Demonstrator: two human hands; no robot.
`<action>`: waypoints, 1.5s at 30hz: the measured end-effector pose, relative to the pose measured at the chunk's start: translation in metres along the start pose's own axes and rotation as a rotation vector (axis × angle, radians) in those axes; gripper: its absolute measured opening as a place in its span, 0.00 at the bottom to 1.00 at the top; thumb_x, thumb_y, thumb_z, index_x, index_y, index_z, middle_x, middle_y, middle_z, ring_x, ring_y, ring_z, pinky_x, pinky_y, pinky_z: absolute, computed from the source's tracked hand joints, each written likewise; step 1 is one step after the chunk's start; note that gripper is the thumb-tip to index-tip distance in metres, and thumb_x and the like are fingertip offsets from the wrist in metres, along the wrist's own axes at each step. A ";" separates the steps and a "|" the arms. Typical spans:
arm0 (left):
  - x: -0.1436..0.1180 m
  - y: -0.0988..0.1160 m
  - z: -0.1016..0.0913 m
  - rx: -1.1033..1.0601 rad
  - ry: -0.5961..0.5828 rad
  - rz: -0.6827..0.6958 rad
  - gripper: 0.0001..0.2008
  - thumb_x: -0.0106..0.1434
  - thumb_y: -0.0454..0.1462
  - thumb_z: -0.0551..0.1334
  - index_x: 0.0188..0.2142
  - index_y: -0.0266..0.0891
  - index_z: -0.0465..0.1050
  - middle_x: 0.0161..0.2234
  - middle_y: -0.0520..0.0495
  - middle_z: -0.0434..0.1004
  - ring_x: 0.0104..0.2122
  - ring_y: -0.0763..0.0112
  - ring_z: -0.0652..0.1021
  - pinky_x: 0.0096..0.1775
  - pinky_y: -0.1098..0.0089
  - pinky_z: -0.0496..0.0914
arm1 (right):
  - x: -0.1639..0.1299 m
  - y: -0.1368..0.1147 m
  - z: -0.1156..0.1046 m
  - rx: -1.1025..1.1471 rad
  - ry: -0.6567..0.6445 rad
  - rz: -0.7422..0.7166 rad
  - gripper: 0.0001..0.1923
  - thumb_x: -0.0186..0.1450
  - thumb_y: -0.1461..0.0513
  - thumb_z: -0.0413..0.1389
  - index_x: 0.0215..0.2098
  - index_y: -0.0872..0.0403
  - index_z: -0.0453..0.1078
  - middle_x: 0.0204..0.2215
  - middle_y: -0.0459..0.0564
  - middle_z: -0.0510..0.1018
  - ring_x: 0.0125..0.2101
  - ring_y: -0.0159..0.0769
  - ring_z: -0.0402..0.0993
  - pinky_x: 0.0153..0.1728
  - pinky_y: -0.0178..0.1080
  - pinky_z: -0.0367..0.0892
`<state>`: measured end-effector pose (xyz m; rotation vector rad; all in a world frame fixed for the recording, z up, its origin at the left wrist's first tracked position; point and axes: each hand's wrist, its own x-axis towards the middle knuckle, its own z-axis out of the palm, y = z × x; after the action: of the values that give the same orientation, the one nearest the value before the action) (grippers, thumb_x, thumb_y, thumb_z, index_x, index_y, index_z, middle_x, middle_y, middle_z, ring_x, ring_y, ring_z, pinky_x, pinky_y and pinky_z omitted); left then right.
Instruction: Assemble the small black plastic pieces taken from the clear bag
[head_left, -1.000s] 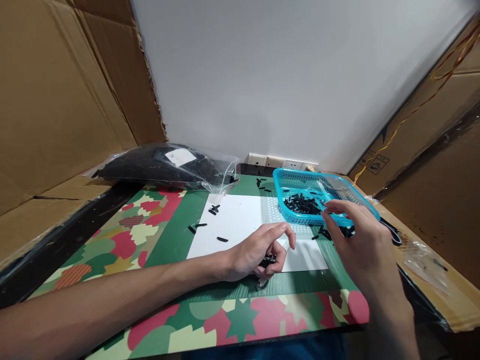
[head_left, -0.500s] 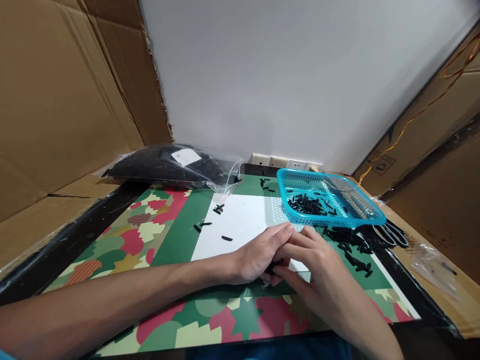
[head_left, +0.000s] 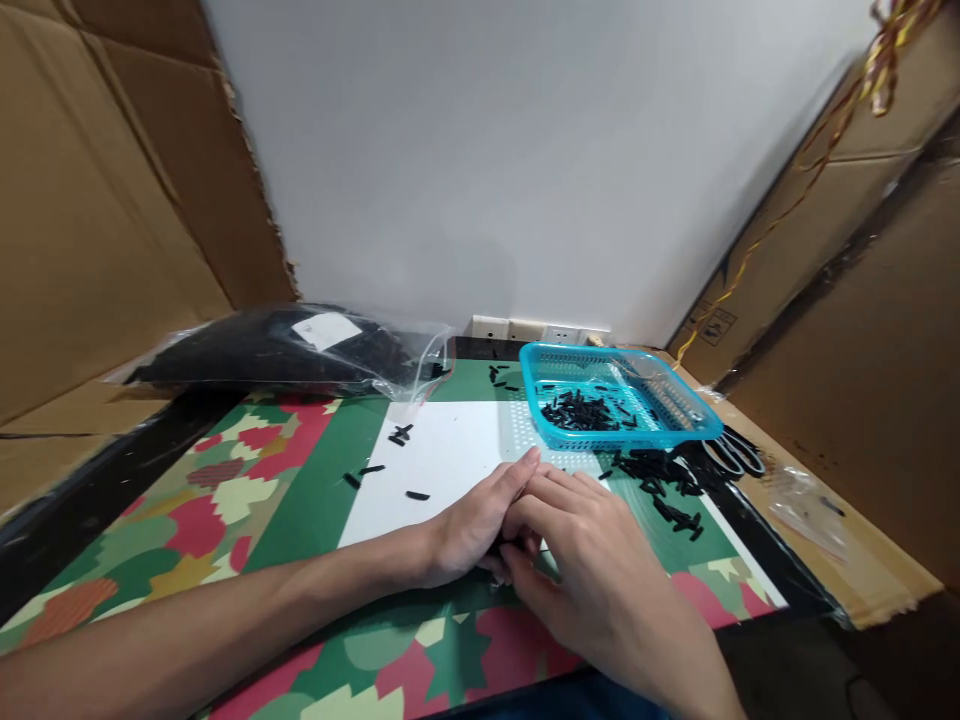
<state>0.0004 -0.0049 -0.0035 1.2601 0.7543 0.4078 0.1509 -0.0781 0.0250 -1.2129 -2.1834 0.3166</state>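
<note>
My left hand (head_left: 476, 525) and my right hand (head_left: 574, 535) are closed together over the near part of a white sheet (head_left: 457, 440). The fingers of both overlap, with the right thumb tucked in below. Something dark shows in the gap between them, but the fingers hide most of it. Left of the hands, a small black strip (head_left: 418, 495) lies on the sheet, with several similar pieces (head_left: 400, 435) farther back. A loose pile of black pieces (head_left: 660, 472) lies to the right of my right hand.
A blue plastic basket (head_left: 622, 437) holding many black pieces stands behind the hands. Scissors (head_left: 727, 458) lie at its right, near a small clear bag (head_left: 810, 510). At the back left rests a large clear bag of black material (head_left: 247, 350). Cardboard (head_left: 112, 180) walls both sides.
The view has turned slightly, so everything sits farther left in the picture. Both hands stay closed together over the same spot, with the fingers shifted only a little.
</note>
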 end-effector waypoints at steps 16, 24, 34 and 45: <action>0.005 0.007 -0.010 -0.156 -0.311 0.079 0.15 0.76 0.49 0.55 0.40 0.41 0.68 0.15 0.61 0.62 0.10 0.81 0.52 0.14 0.78 0.50 | -0.016 0.040 -0.012 0.730 0.415 0.306 0.06 0.69 0.61 0.66 0.43 0.47 0.86 0.32 0.46 0.85 0.28 0.32 0.80 0.30 0.32 0.79; 0.007 0.006 -0.009 -0.184 -0.297 0.080 0.15 0.74 0.48 0.59 0.36 0.40 0.68 0.13 0.61 0.63 0.10 0.82 0.53 0.15 0.79 0.53 | -0.020 0.050 -0.017 0.653 0.369 0.372 0.03 0.65 0.60 0.69 0.37 0.51 0.86 0.31 0.48 0.87 0.27 0.35 0.81 0.29 0.36 0.82; 0.009 0.001 -0.008 -0.202 -0.284 0.111 0.15 0.75 0.48 0.58 0.35 0.42 0.63 0.14 0.62 0.63 0.10 0.81 0.54 0.15 0.79 0.54 | -0.021 0.056 -0.015 0.712 0.350 0.373 0.05 0.64 0.61 0.71 0.38 0.52 0.84 0.34 0.50 0.87 0.30 0.38 0.84 0.32 0.37 0.82; 0.009 0.001 -0.008 -0.188 -0.278 0.117 0.16 0.75 0.49 0.58 0.34 0.43 0.62 0.14 0.62 0.62 0.10 0.81 0.53 0.15 0.78 0.54 | -0.023 0.056 -0.014 0.695 0.339 0.379 0.06 0.64 0.60 0.71 0.38 0.53 0.84 0.34 0.50 0.87 0.31 0.37 0.84 0.34 0.38 0.81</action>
<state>0.0013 0.0070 -0.0058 1.1573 0.3980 0.3794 0.2072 -0.0672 0.0000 -1.1488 -1.3631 0.8720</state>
